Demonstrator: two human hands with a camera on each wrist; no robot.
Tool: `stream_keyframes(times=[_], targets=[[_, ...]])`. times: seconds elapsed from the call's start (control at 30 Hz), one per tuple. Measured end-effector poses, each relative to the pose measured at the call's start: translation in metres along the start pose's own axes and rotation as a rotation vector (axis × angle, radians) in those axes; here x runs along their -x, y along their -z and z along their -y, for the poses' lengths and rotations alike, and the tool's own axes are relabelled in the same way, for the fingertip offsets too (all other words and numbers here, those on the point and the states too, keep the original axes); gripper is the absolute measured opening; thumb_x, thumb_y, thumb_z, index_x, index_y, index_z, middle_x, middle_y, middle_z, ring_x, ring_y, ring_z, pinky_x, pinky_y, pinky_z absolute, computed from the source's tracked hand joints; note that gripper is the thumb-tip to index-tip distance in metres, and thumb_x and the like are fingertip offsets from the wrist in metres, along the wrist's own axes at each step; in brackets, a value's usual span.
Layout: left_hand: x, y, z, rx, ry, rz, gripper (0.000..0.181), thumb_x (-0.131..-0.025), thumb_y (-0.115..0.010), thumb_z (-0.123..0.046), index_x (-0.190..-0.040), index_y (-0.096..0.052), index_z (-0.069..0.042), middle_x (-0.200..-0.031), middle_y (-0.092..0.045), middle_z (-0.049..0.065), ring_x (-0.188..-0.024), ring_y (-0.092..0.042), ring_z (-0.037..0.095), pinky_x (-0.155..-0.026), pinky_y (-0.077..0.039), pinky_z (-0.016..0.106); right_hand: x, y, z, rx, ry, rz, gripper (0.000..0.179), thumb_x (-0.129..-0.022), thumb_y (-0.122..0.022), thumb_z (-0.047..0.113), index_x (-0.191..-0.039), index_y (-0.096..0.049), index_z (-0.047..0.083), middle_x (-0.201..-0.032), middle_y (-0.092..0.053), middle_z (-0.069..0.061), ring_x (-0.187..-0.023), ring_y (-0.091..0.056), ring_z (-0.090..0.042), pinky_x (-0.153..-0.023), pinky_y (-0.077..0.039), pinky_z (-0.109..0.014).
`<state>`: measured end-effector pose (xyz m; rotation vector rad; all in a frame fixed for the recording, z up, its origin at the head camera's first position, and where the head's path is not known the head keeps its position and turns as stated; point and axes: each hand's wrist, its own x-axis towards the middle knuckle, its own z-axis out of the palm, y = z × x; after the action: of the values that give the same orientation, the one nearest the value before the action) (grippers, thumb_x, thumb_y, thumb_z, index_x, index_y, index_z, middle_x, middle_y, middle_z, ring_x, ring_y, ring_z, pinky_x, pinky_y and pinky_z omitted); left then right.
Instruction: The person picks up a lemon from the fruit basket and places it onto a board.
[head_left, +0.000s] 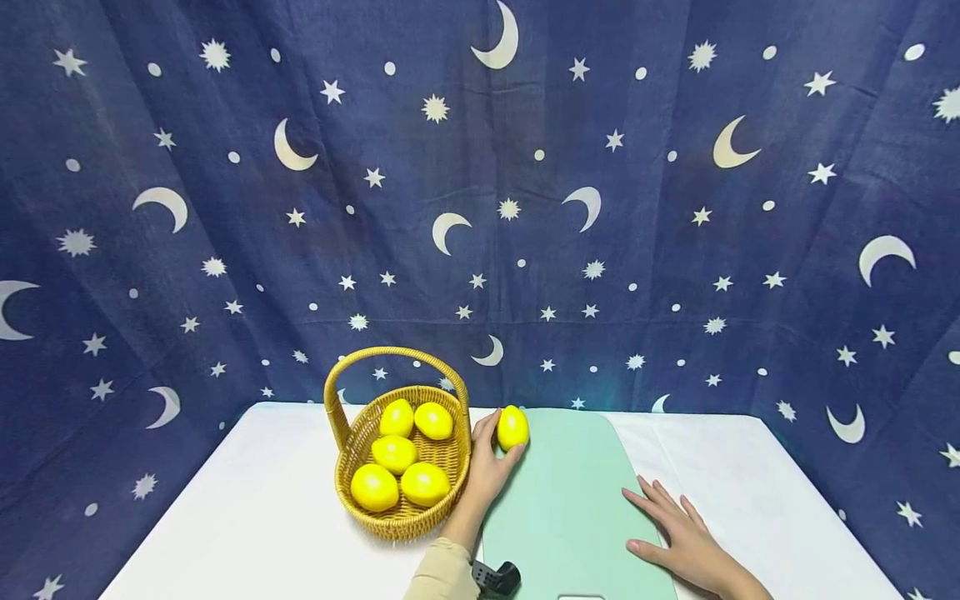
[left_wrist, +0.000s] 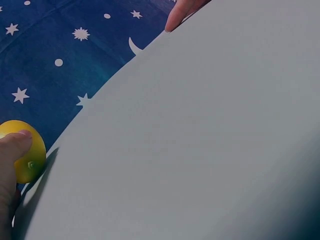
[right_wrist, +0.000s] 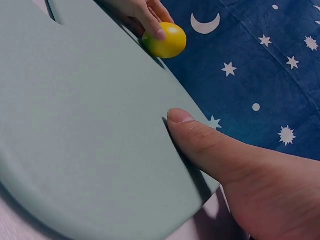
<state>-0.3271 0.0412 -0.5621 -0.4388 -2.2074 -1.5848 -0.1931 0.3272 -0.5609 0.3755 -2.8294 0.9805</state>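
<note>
My left hand [head_left: 489, 468] grips a yellow lemon [head_left: 513, 428] by its side, over the far left corner of a pale green cutting board [head_left: 562, 508]. The left wrist view shows the thumb [left_wrist: 17, 144] pressed against the lemon [left_wrist: 36, 155], whose greenish stem end shows. My right hand [head_left: 686, 537] lies at the board's right edge with fingers spread and holds nothing. In the right wrist view its thumb [right_wrist: 200, 137] reaches over the board's surface [right_wrist: 90, 110].
A wicker basket [head_left: 401, 527] with a tall arched handle stands left of the board, close beside my left forearm. Several lemons [head_left: 394, 454] lie in it. A white cloth [head_left: 247, 508] covers the table, and a dark blue curtain [head_left: 637, 250] with moons and stars hangs behind.
</note>
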Motion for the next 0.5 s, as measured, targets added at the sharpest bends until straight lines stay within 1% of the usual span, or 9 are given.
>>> stream_keyframes(times=[0.17,0.3,0.5], targets=[[0.0001,0.0008,-0.0003,0.028,0.004,0.004,0.060,-0.079,-0.075,-0.006,-0.132,-0.048,0.003,-0.123,-0.053,0.019,-0.110,-0.055,0.031,-0.096,-0.048,0.040,-0.0007,0.0008,0.0017,-0.003,-0.008,0.004,0.064,-0.081,-0.068,0.044,-0.136,-0.052,0.015,-0.150,-0.033,-0.023,-0.124,0.011,0.030,-0.112,0.007,-0.062],[-0.0008,0.0009,-0.0004,0.030,0.000,0.002,0.059,-0.080,-0.074,-0.008,-0.132,-0.049,0.005,-0.124,-0.054,0.020,-0.114,-0.055,0.032,-0.099,-0.046,0.042,-0.0008,0.0014,0.0030,-0.005,-0.006,-0.003,0.065,-0.081,-0.069,0.044,-0.136,-0.052,0.015,-0.150,-0.034,-0.023,-0.124,0.010,0.031,-0.113,0.007,-0.061],[-0.0016,0.0004,0.0009,-0.013,0.003,0.006,0.061,-0.081,-0.074,-0.013,-0.133,-0.048,0.007,-0.126,-0.054,0.020,-0.119,-0.052,0.035,-0.102,-0.044,0.043,0.0001,0.0009,0.0029,0.004,-0.002,-0.009,0.064,-0.081,-0.069,0.044,-0.136,-0.052,0.015,-0.150,-0.034,-0.023,-0.125,0.010,0.030,-0.114,0.008,-0.059]])
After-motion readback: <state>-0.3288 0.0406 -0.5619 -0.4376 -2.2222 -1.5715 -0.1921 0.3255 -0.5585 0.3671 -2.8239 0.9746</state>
